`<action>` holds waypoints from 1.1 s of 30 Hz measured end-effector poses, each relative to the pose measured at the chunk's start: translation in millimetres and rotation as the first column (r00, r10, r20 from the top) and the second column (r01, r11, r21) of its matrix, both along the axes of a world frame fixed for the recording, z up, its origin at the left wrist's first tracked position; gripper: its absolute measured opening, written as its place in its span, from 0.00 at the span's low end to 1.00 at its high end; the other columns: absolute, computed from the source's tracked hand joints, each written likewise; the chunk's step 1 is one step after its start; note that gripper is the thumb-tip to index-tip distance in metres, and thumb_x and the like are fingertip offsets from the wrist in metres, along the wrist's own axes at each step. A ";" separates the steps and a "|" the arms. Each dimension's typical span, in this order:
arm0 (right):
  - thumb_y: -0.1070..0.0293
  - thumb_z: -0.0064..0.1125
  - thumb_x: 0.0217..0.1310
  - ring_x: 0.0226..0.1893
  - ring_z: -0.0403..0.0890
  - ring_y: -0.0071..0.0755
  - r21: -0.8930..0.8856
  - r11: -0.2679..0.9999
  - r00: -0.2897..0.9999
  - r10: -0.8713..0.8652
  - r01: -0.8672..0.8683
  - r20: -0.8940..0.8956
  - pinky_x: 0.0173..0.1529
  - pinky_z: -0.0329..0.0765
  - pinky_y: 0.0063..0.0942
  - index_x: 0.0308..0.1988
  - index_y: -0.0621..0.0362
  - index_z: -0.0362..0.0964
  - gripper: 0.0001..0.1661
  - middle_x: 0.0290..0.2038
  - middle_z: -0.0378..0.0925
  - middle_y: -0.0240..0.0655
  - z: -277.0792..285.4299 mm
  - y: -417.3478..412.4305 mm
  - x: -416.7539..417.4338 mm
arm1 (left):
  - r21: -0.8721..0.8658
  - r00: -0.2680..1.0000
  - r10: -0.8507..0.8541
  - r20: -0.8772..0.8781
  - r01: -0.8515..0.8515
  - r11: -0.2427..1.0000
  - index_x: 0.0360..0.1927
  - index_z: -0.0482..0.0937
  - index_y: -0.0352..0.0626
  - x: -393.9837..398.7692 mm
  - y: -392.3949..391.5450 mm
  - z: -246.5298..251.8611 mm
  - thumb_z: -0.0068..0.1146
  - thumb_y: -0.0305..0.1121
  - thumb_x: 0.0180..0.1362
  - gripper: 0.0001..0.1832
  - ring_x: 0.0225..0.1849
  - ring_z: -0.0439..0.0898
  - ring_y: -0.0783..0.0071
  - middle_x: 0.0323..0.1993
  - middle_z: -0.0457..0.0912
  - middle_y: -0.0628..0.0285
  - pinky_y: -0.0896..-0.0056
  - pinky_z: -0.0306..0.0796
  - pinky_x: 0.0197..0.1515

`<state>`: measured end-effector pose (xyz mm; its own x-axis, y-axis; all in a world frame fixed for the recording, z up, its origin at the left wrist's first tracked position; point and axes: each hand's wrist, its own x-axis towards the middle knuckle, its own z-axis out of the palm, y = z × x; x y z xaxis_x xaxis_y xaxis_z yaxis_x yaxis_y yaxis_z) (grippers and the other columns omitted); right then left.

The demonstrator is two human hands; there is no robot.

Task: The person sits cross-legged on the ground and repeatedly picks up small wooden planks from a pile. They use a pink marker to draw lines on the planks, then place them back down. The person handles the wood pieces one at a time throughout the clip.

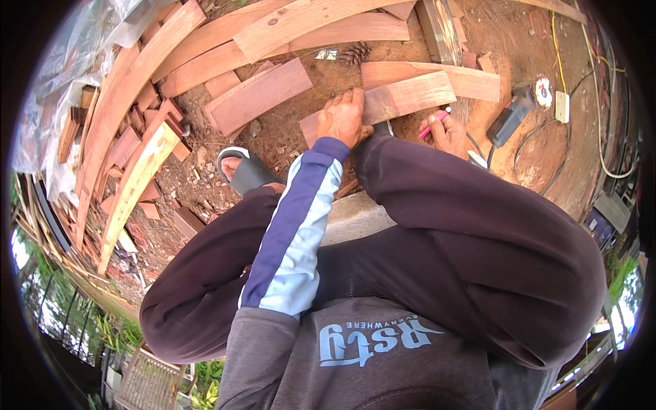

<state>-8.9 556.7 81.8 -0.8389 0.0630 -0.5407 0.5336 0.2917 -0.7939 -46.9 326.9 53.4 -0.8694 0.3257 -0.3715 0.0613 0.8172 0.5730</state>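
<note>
My left hand [342, 119] is laid across a short reddish wooden board [415, 97], fingers over its far edge and thumb near its close edge. That board lies aslant in front of my right knee, its right part overlapping another plank [476, 82]. Between the fingers of my right hand [450, 137] is a pink pencil or marker [433, 125], just below the board's right end. Its tip points down to the left, and my right knee hides the wrist.
An angle grinder [507, 122] lies on the dirt at right, beside a white extension socket [562, 107] and loose cables. Long planks [307, 25], offcuts [123, 146] and plastic sheeting [72, 61] spread ahead and left. A pine cone [354, 53] lies ahead.
</note>
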 end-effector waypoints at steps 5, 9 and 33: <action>0.68 0.45 0.65 0.21 0.74 0.20 -0.140 0.971 0.980 -0.184 0.194 0.078 0.26 0.74 0.22 0.34 0.63 0.73 0.12 0.31 0.79 0.38 -32.2 6.3 2.4 | -0.028 0.999 0.001 -0.034 -0.002 1.000 0.50 0.69 0.42 3.5 -0.5 -2.9 0.69 0.38 0.36 0.34 0.48 0.77 0.50 0.46 0.77 0.51 0.56 0.72 0.49; 0.65 0.51 0.64 0.17 0.66 0.16 -0.157 0.931 0.929 -0.288 0.328 0.233 0.24 0.71 0.19 0.37 0.63 0.71 0.11 0.29 0.76 0.35 -26.7 3.5 -1.0 | -0.001 1.000 0.002 -0.022 -0.002 1.000 0.50 0.69 0.42 1.9 0.3 -2.0 0.70 0.38 0.36 0.35 0.49 0.76 0.49 0.46 0.77 0.51 0.56 0.72 0.49; 0.71 0.58 0.58 0.13 0.55 0.15 -0.469 0.585 0.745 -0.580 0.662 0.329 0.19 0.61 0.21 0.34 0.55 0.67 0.07 0.24 0.65 0.23 -23.3 3.9 -11.8 | -0.016 0.956 0.203 -0.214 -0.211 0.977 0.54 0.71 0.36 11.5 -67.8 11.5 0.69 0.41 0.32 0.41 0.47 0.76 0.51 0.45 0.77 0.48 0.60 0.71 0.50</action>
